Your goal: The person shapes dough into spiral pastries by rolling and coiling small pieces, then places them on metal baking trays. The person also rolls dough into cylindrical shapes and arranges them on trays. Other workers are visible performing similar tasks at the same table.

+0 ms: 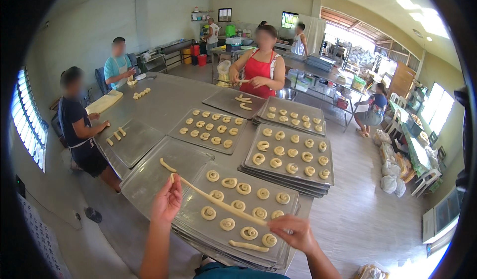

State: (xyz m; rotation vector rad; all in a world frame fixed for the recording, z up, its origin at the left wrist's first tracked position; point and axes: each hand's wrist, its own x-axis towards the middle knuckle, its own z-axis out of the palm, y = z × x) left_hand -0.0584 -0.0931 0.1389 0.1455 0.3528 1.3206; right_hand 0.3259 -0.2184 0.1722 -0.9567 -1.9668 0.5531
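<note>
A long rope of dough (222, 204) stretches between my two hands, slanting down to the right above a metal baking tray (191, 214). My left hand (168, 199) pinches its upper left end between thumb and fingers. At the lower right end, my right hand (294, 231) is closed on it from above. Coiled dough rolls (243, 188) sit in rows on the tray beneath. One straight dough strip (248, 245) lies along the tray's near edge. Another short strip (168, 165) rests on the tray (144, 179) just beyond my left hand.
More trays of coiled rolls stand ahead (207, 125) and in a stack (290, 152) at the right. Across the metal table (164, 95), a person in a red apron (259, 69) handles dough. Two other people work at the left, near a tray with dough strips (117, 136).
</note>
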